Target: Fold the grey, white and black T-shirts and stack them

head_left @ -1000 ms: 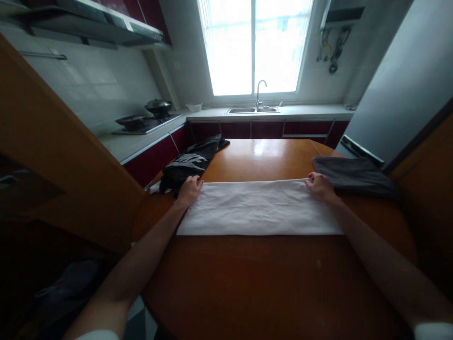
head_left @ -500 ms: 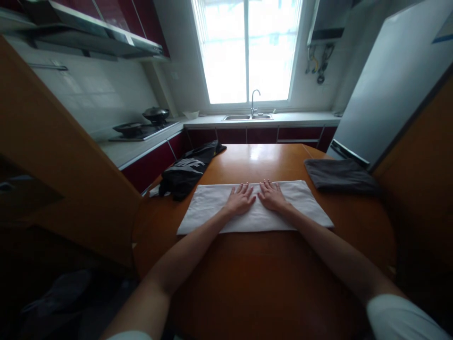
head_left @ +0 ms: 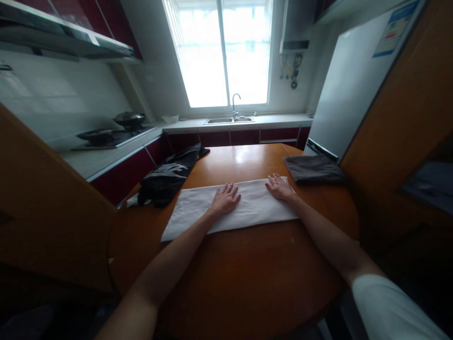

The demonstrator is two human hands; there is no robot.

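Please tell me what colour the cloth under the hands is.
The cloth is white; the head view shows it best.

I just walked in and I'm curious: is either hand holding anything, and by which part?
Neither hand appears to grip anything: the left hand lies spread near the middle of the white cloth, the right hand near its far right corner.

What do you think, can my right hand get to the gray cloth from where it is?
Probably yes. Your right hand rests spread on the white cloth near its right end; the gray cloth lies just past that end on the table, with nothing standing between them.
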